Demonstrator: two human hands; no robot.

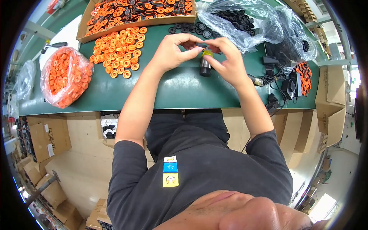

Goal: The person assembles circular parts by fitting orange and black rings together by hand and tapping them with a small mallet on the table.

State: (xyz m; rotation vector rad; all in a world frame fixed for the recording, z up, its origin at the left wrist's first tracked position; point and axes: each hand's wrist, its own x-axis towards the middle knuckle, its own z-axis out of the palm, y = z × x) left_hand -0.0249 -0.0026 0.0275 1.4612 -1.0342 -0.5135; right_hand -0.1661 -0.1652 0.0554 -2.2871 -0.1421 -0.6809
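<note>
Over the green table, my left hand [174, 50] and my right hand [227, 59] meet with fingertips close together. The left thumb and index finger are pinched; what lies between them is too small and covered to name. My right hand is curled, its fingertips beside the left ones and its thumb against a short dark cylinder with a yellow top [205, 67]. Fingers partly cover the yellow part, and whether the cylinder stands on the table or is held is unclear. Just beyond the hands lie several loose black round parts [186, 28].
Orange spool-like parts [119, 51] are piled left, near a full plastic bag of them [63, 76]. An open cardboard box [134, 21] holds orange and black ones. Clear bags [264, 27] with black parts lie back right. Cables and a black adapter [288, 88] sit at right.
</note>
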